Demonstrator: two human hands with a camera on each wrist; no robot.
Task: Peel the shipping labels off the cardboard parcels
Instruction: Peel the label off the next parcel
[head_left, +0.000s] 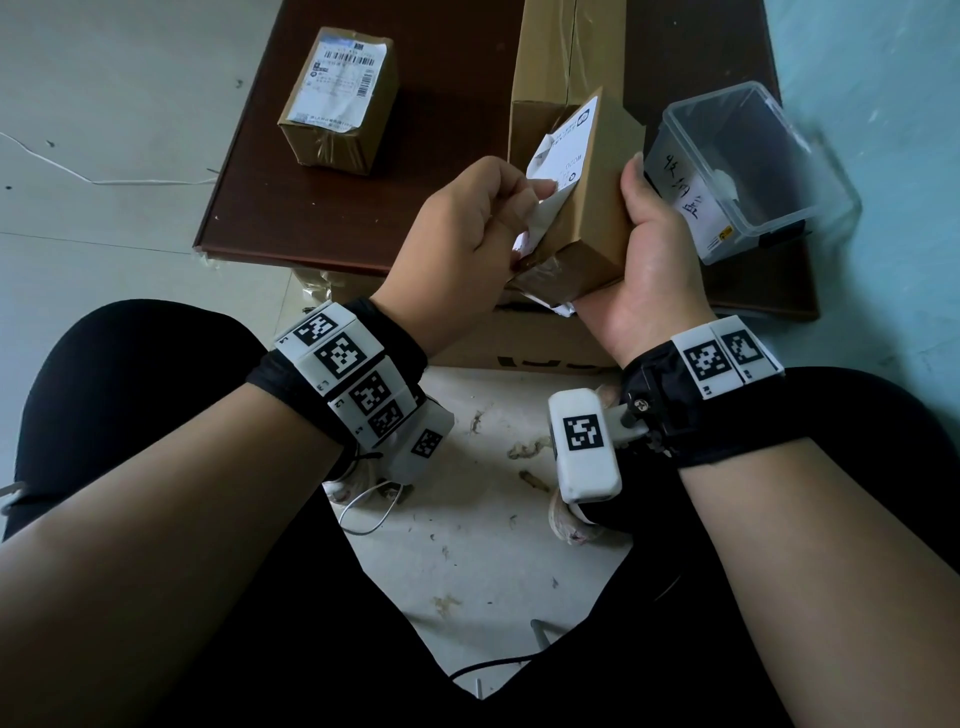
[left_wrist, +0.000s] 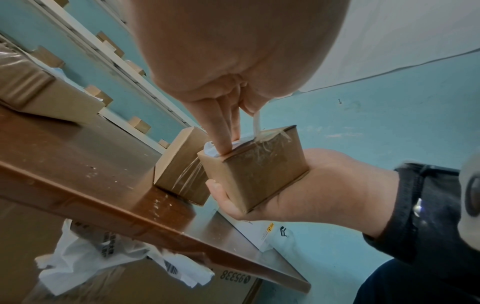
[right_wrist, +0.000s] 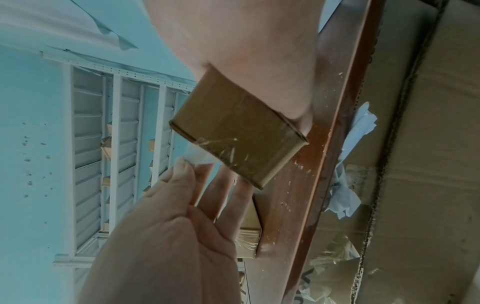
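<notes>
right hand (head_left: 641, 260) cups the small cardboard parcel (head_left: 587, 218), fingers curled round it, holding it tilted above the near edge of the brown table (head_left: 249, 208). left hand (head_left: 467, 228) pinches the white shipping label (head_left: 558, 161), partly lifted off the parcel's face. second parcel (head_left: 337, 98), label on top, sits on the table well left. clear plastic bin (head_left: 753, 171) just right of the hands.

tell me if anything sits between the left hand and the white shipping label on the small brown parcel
Nothing visible does. The left hand already pinches the partly lifted white shipping label on the small brown cardboard parcel, which the right hand grips. The clear plastic bin stands off to the right.
</notes>
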